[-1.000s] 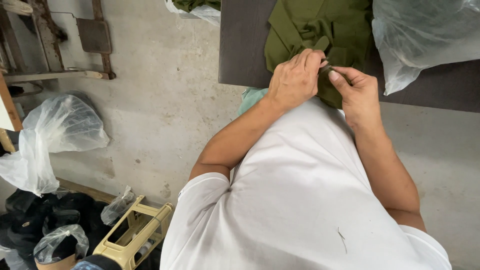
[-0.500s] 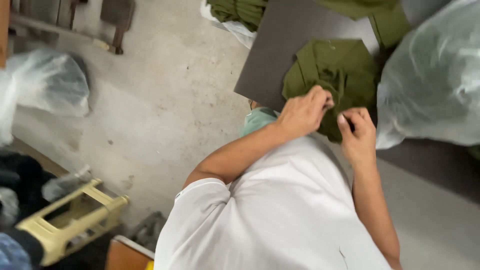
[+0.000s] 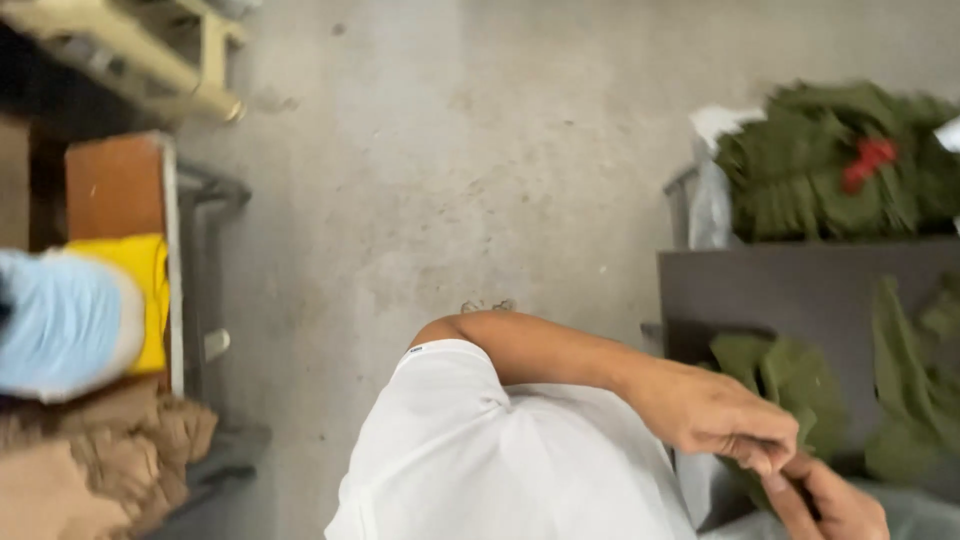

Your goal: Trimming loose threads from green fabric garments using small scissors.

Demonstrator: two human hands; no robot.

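Hands have stayed together while the view swung left since a second ago. Left hand [image 3: 725, 415] pinches a small item, too blurred to identify, beside right hand [image 3: 835, 505], fingers curled. Green cloth [image 3: 790, 375] lies on the tabletop [image 3: 800, 285], touching both hands.

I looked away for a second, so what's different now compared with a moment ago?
The view swung left, so the dark table and green cloth slid to the right edge. Both hands, left hand and right hand, stayed together at the cloth. Whether they grip anything is unclear.
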